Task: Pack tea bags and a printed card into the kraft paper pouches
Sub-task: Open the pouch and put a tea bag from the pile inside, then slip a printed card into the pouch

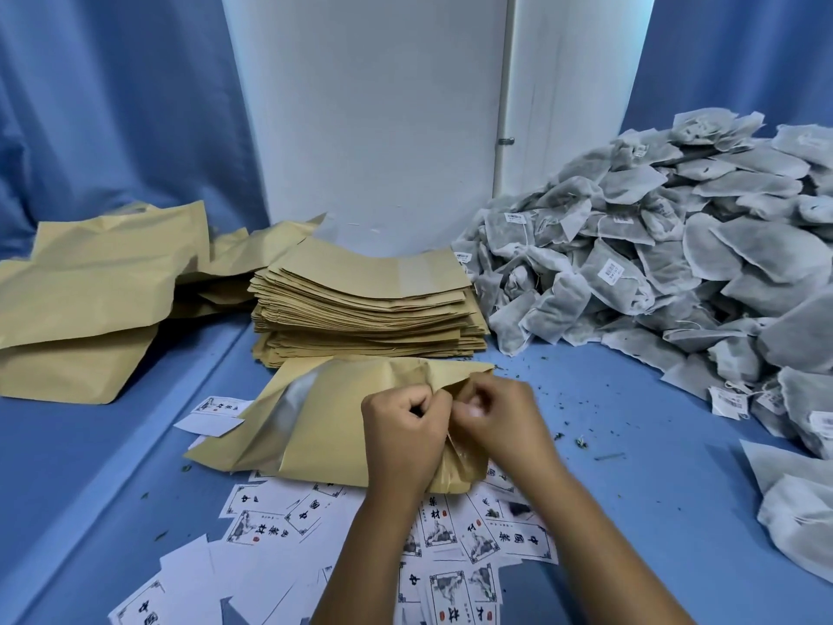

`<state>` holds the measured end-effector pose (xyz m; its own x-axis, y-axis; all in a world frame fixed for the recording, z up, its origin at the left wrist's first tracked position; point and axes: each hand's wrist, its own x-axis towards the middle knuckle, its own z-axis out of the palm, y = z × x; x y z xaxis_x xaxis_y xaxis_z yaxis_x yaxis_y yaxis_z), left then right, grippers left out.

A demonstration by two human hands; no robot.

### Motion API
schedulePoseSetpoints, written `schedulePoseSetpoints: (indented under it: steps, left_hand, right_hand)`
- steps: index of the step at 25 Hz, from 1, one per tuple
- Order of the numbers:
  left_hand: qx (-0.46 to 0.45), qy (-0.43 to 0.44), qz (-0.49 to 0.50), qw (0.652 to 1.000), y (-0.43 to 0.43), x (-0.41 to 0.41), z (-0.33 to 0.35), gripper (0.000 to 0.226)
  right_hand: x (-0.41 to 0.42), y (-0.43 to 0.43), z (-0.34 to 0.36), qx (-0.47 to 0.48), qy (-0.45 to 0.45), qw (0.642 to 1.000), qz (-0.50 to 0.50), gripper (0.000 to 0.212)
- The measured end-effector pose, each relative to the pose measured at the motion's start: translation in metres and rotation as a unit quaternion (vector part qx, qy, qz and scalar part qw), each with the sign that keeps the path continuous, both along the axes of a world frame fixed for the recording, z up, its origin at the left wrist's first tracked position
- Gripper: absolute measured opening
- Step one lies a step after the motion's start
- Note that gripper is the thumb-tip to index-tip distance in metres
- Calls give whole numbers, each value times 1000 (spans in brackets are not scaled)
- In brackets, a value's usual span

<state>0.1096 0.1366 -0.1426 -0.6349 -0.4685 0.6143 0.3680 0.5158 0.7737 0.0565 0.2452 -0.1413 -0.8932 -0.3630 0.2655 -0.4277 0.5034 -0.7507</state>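
Pinching pouch (342, 426) mouth, both hands' fingers (421, 401) curled, contents hidden.

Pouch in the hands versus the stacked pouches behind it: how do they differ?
The held pouch is creased and puffed; the stack lies flat and neat. The held pouch lies alone on the scattered cards, gripped at its mouth end by the left hand and right hand; the stack is untouched. Both are kraft paper with a clear window strip.

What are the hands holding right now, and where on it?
Both the left hand and right hand pinch the kraft pouch at its right-hand end, fingers curled on the paper there.
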Motion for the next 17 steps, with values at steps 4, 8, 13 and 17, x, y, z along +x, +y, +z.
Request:
schedulePoseSetpoints:
  steps: [4,8,13,17]
  left_hand:
    - [4,2,-6,1000,0,3,-2,40]
    - [15,13,-1,1000,-2,4,-3,40]
    - [-151,0,9,988,-2,5,-2,38]
    - [-475,-285,-21,832,13,11,8,24]
  right_hand:
    - [19,-36,-18,41,-24,981,187,34]
    - [-2,1,-1,-186,-137,969,83,27]
    - [-18,14,-7,-309,-270,912,-23,44]
    - [-16,7,-6,-417,-464,779,65,13]
